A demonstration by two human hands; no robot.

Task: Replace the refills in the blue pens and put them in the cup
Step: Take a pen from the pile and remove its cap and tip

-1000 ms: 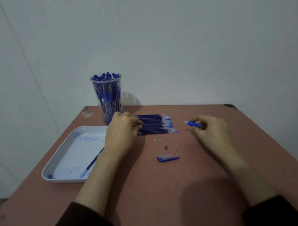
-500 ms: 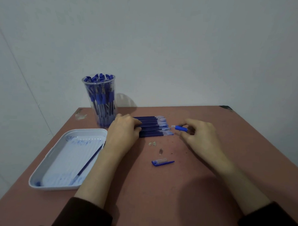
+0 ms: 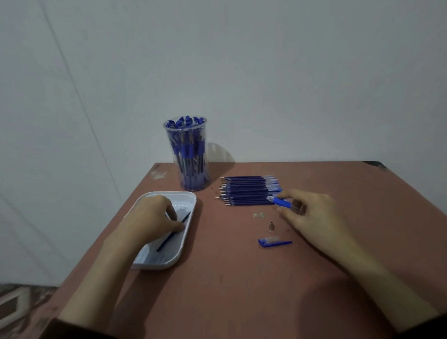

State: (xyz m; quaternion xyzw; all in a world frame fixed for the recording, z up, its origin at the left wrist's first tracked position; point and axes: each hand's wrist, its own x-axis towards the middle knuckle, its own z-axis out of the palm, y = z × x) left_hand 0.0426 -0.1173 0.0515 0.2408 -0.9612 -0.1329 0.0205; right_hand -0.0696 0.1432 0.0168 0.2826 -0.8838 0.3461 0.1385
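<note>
Left hand [image 3: 151,220] hopped from the dark-blue refill row [image 3: 244,190] into the white plastic tray [image 3: 162,265], over a diagonal dark refill [image 3: 168,240], grip unclear. Right hand [image 3: 315,217] has its grip pinched on the blue pen barrel [image 3: 280,202], lying sideways, tip pointing left at that row's right end.

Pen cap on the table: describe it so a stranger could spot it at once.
On the reddish table, find the row of refills near the far edge. Just nearer the person, beyond a tiny metal tip, lies the cap. Short, bright blue and tapering to a point, it lies alone, untouched.
</note>
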